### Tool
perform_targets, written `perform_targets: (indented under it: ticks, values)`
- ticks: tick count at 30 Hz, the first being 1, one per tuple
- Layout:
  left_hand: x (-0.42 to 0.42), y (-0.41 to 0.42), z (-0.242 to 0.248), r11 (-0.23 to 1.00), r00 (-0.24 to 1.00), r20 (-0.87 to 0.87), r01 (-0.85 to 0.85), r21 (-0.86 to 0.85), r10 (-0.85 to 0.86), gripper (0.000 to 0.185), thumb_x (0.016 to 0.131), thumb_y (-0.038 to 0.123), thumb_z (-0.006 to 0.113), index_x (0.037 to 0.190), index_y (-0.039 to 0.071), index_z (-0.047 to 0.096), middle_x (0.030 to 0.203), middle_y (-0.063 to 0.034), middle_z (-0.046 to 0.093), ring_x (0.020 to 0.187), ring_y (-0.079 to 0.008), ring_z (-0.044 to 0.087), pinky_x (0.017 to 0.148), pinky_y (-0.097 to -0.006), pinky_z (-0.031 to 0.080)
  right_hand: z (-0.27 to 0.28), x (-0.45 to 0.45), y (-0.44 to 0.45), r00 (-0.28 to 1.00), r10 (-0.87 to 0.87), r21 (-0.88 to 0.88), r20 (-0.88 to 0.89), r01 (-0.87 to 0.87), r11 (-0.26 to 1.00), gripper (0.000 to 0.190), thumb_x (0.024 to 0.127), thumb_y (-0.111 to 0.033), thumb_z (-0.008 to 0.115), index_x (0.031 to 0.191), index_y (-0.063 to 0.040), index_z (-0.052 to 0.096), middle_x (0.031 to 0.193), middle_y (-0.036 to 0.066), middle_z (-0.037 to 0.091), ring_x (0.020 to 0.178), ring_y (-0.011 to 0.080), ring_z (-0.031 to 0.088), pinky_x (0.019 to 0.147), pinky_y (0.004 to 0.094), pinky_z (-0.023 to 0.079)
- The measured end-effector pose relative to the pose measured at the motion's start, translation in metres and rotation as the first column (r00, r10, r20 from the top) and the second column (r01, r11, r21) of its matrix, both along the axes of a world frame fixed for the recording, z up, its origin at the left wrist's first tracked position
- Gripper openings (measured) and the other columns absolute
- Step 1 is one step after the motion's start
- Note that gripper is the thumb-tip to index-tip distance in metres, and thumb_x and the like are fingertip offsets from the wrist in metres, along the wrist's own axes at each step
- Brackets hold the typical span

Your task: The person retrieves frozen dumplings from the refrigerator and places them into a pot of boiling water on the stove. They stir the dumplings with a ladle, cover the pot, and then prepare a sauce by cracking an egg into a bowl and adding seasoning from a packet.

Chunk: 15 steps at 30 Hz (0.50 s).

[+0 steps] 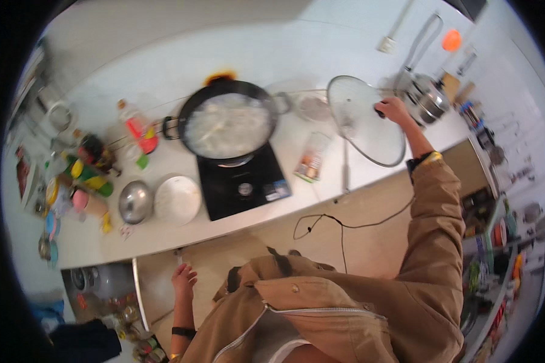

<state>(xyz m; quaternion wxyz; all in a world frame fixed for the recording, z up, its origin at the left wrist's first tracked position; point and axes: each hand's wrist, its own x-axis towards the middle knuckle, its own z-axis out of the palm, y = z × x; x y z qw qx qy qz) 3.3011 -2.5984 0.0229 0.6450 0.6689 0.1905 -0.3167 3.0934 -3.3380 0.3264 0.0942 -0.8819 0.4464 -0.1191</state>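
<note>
My right hand [394, 110] grips the dark knob of a glass pot lid [365, 120], which is tilted over the right part of the white counter. My left hand [184, 277] hangs in front of the counter's edge with its fingers slightly curled and nothing visible in it. Before me a black two-handled wok [229, 122] stands uncovered on a black induction cooktop [243, 181]. Pale, whitish food in cloudy liquid fills it. Between the cooktop and the lid lies a clear, printed food packet [312, 159].
A white bowl [178, 200] and a metal bowl [136, 202] sit left of the cooktop, near several bottles. A long-handled utensil [345, 168] lies partly beneath the lid. A steel pot [429, 102] stands at the back right. A black cable [372, 226] hangs before the counter.
</note>
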Motion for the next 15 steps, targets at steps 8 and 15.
perform_targets:
  ticks: [8, 15]
  values:
    - [-0.055, -0.091, -0.001, 0.997, 0.997, -0.046, 0.063, 0.039, -0.061, 0.037, 0.088, 0.011, 0.055, 0.124, 0.004, 0.047, 0.101, -0.0085, 0.058, 0.075, -0.0214, 0.061, 0.058, -0.0305, 0.047, -0.112, -0.110, -0.083, 0.976, -0.193, 0.082, -0.104, 0.201, 0.976, 0.038, 0.067, -0.037, 0.061, 0.071, 0.001, 0.068, 0.071, 0.021, 0.064, 0.071, 0.0336, 0.064, 0.068, 0.0401, 0.051]
    - [-0.113, -0.107, 0.014, 0.990, 0.997, -0.079, -0.004, 0.139, 0.015, 0.038, 0.086, 0.011, 0.057, 0.122, 0.004, 0.047, 0.098, -0.0097, 0.059, 0.073, -0.0232, 0.061, 0.057, -0.0318, 0.047, -0.182, -0.153, -0.131, 0.933, -0.295, 0.108, -0.205, 0.321, 0.941, 0.036, 0.068, -0.030, 0.061, 0.084, 0.002, 0.068, 0.088, 0.022, 0.066, 0.083, 0.0362, 0.065, 0.073, 0.0426, 0.051]
